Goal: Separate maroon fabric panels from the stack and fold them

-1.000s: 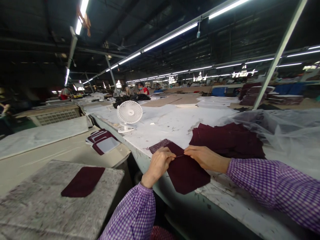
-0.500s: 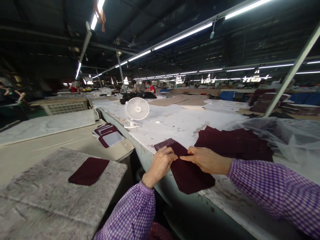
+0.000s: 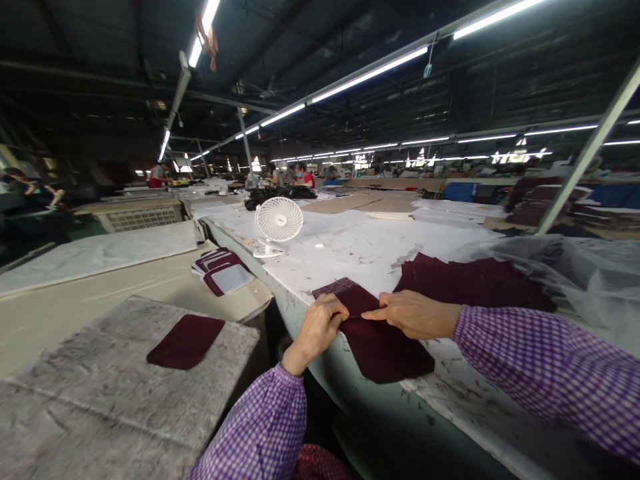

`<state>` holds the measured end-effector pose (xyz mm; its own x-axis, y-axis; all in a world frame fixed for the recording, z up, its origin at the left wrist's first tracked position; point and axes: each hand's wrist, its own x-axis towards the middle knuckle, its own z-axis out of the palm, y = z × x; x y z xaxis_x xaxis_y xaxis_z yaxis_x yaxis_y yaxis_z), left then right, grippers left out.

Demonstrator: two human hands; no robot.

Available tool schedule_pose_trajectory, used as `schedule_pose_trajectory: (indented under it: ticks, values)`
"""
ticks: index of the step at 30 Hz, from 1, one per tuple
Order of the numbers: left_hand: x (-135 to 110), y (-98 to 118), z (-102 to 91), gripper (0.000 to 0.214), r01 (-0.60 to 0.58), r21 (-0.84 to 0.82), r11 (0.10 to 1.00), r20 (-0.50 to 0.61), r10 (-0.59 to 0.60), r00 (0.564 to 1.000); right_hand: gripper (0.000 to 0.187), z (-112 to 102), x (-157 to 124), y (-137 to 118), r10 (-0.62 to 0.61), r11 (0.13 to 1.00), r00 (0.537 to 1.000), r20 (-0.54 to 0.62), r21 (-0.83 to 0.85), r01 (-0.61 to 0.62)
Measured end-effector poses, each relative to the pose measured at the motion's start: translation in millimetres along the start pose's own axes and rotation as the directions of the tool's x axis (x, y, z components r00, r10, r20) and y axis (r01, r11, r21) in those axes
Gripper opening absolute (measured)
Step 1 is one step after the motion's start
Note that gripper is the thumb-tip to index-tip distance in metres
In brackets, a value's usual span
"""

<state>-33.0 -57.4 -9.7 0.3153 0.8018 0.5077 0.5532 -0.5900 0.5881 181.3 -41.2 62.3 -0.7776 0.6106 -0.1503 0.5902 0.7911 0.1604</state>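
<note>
A dark maroon fabric piece (image 3: 387, 350) lies over the near edge of a white worktable (image 3: 350, 250). My left hand (image 3: 317, 330) is curled with its fingers pinching the piece's upper left edge. My right hand (image 3: 413, 313) rests on the same edge, fingers pressed together and pointing left, meeting the left hand's fingertips. Behind the hands lies a stack of maroon fabric pieces (image 3: 473, 283). Both sleeves are purple checked.
A white desk fan (image 3: 277, 223) stands farther back on the table. A clear plastic bag (image 3: 575, 267) lies at the right. To the left, a single maroon piece (image 3: 186, 341) rests on a grey padded board (image 3: 115, 380), with a small maroon and white stack (image 3: 223, 272) beyond. People work far behind.
The view has shifted slightly, so things sit more to the right in the picture. My hands stay on the piece's edge; my left fingers have tightened into a pinch on it.
</note>
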Motion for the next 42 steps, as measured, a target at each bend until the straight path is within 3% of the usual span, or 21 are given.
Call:
schedule_pose_trajectory:
  ticks: [5,10,13,18,22,25,27,32,37,42]
  values:
    - [-8,-4,-1.2,0.025,-0.102,0.051,0.993,0.01,0.101,0.995,0.061,-11,9,-10,-0.002,0.993,0.997,0.084,-0.118,0.012]
    - [-9,-13,-5.5,0.02,0.0,-0.187,0.982,-0.01,-0.002,1.0,0.063,-16,15,-17,0.0,0.987,0.994,0.106,-0.158,0.017]
    - [-7,-13,-5.5,0.011,0.054,-0.196,0.979,-0.017,-0.059,0.998,0.061,-16,13,-15,-0.009,0.991,0.995,0.097,-0.132,0.022]
    - [-7,-9,-6.1,0.015,-0.031,-0.116,0.993,0.01,0.033,0.999,0.067,-18,16,-15,-0.017,0.99,0.993,0.113,-0.136,0.033]
    - [-11,-15,-6.3,0.018,-0.05,-0.215,0.975,-0.02,0.047,0.999,0.072,-18,22,-24,-0.027,0.978,0.993,0.116,-0.205,0.051]
    - [-14,-22,-4.2,0.022,-0.03,-0.269,0.963,-0.061,0.014,0.998,0.065,-15,24,-27,-0.022,0.975,0.996,0.091,-0.218,0.042]
    - [-15,-25,-2.7,0.021,-0.03,-0.233,0.972,-0.063,0.015,0.998,0.056,-12,24,-22,0.02,0.989,0.998,0.057,-0.15,-0.011]
    - [-13,-19,-2.8,0.019,-0.056,-0.101,0.993,-0.057,0.05,0.997,0.039,-2,27,0,0.157,0.945,0.983,0.091,0.275,-0.176]
    - [-10,-10,-7.1,0.024,-0.068,0.088,0.994,0.032,0.065,0.997,0.012,3,29,14,0.102,0.904,0.994,0.047,0.413,-0.112]
    - [-7,3,-9.5,0.023,-0.034,0.179,0.983,0.075,0.021,0.997,0.017,-18,0,59,0.128,0.852,0.991,0.04,0.507,-0.131]
